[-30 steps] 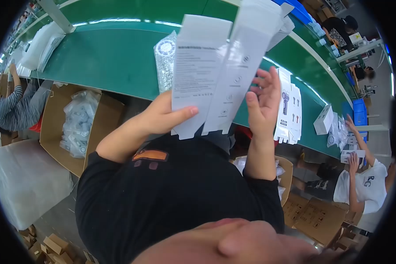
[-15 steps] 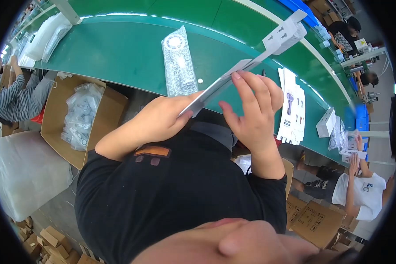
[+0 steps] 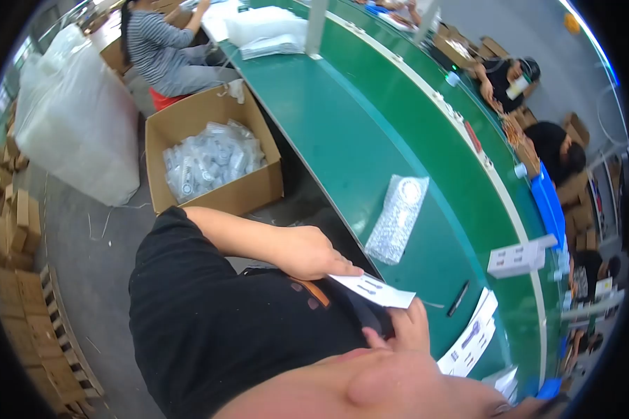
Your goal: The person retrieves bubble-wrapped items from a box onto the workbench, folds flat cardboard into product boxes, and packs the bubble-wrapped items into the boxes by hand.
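Note:
A flat white carton (image 3: 374, 289) with small dark pictures printed on it is held low in front of my chest. My left hand (image 3: 311, 255) is closed on its left end, thumb and fingers pinching the edge. At the opposite end, my right hand (image 3: 411, 325) has its fingers on the carton, partly hidden behind it and by my face. Beyond them on the green table (image 3: 328, 133) lies a silvery bubble-wrap pouch (image 3: 398, 220) with a round shape in its upper end. To the right are a black pen (image 3: 458, 299) and several flat printed cartons (image 3: 472, 335).
An open cardboard box (image 3: 262, 185) full of bagged items stands at the table's left edge. A white box (image 3: 517, 260) sits on the green conveyor at right. A large plastic-wrapped bundle (image 3: 77, 126) and a seated person in stripes (image 3: 162, 52) are at left.
The view has swung left, so the pouch and cardboard box appear farther right. The carton has come down from a raised, edge-on tilt to lie flatter between my hands.

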`<action>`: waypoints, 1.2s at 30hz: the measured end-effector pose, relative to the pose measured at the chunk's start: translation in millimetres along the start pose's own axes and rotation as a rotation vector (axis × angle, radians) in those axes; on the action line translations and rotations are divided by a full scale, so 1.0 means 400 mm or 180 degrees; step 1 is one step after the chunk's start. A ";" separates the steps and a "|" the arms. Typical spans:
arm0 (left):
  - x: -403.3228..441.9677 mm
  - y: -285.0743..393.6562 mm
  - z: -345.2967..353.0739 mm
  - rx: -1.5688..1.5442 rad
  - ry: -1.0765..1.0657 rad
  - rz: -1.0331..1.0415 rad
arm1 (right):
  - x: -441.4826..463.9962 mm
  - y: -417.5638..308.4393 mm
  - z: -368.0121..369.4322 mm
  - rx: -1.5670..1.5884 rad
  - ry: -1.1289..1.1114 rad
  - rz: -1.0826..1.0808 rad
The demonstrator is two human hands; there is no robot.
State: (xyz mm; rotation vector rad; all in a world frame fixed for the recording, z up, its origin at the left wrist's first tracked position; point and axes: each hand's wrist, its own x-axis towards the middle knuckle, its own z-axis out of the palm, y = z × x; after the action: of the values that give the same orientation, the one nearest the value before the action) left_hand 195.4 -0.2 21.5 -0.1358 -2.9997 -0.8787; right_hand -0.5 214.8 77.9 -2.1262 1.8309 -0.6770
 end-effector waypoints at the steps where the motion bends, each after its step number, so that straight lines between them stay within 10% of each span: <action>1: -0.011 0.008 -0.006 0.0144 -0.0154 -0.0062 | -0.001 0.000 0.003 0.0202 -0.0104 -0.0017; 6: -0.028 -0.019 0.010 0.0142 0.0365 0.0567 | 0.013 0.002 0.039 0.1960 -0.1065 0.0954; 17: 0.051 -0.002 -0.086 0.0583 0.0415 0.0809 | 0.037 -0.008 -0.043 0.0264 -0.1499 -0.0244; 27: 0.111 0.014 -0.094 0.0344 0.2103 0.1235 | 0.049 0.032 -0.119 -0.0715 0.2079 -0.0610; 31: 0.123 0.039 -0.082 -0.2070 0.2393 0.0503 | 0.079 0.100 -0.029 -0.1446 0.2612 -0.0908; 33: 0.156 0.070 -0.027 -0.2249 0.2163 0.0424 | 0.085 0.123 0.079 0.1987 0.2013 -0.0231; 36: 0.169 0.093 -0.006 -0.2498 0.2010 0.0296 | 0.083 0.115 0.097 0.2261 0.2180 0.0406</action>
State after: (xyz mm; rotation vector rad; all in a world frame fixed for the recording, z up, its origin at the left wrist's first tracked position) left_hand 131.3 35.0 45.9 0.0049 -1.9440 -1.6495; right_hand -17.4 170.1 28.4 -1.3759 1.5928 -1.8515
